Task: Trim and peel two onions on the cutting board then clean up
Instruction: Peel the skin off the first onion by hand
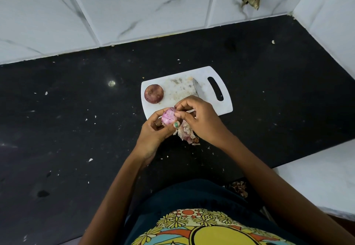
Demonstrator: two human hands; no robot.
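Peeled onion (168, 117): cupped in left hand (156, 131), fingers curled round it; right hand (199, 120) pinches skin at its top edge; loose peelings (186, 135) just beneath the grip; unpeeled onion (153, 93) beyond, on white cutting board (226, 108); knife (198, 88) beyond the right hand; black counter (76, 129) underneath.

White cutting board (207, 108), black speckled counter (76, 119), reddish-brown unpeeled onion (153, 93), pink peeled onion (168, 117), grey-veined white tiles (134, 8).

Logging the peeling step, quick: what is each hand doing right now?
Left hand: grips the half-peeled onion.
Right hand: fingertips pinch at the onion's top, seemingly on a bit of skin.
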